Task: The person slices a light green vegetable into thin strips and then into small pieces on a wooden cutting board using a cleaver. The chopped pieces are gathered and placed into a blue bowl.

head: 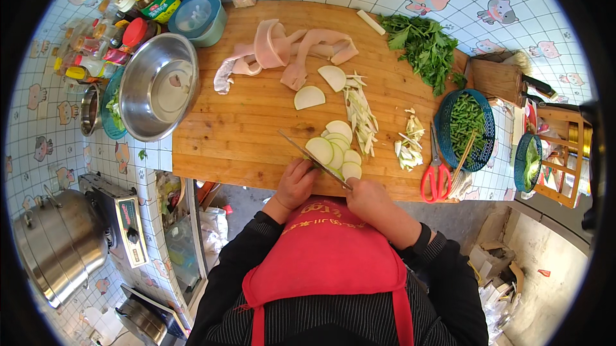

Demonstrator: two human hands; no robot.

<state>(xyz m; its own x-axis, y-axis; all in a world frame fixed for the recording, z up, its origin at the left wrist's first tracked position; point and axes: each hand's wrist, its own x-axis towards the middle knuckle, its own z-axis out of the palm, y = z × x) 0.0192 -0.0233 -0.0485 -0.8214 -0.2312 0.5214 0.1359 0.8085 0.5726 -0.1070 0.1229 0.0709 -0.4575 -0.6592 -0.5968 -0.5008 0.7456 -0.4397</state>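
Observation:
My right hand (pixel 371 201) grips the handle of a kitchen knife (pixel 308 153) near the board's front edge. The blade slants up and leftward from my fist. Against its near side rest the bent fingers of my left hand (pixel 294 183), holding a pale green vegetable piece that is mostly hidden. Just beyond the blade lies an overlapping pile of round white slices with thin green rims (pixel 335 146). Two half-round slices (pixel 310 98) sit farther off. A heap of cut vegetable strips (pixel 358 115) lies to the right of them. All rest on a wooden cutting board (pixel 240 139).
Strips of pork skin (pixel 274 48) lie at the back, leafy greens (pixel 423 45) at back right. Rightward are chopped pale pieces (pixel 410 141), red-handled scissors (pixel 436 177), a basket of cut green beans (pixel 464 120) and a knife block (pixel 495 79). A steel bowl (pixel 161 120) stands left.

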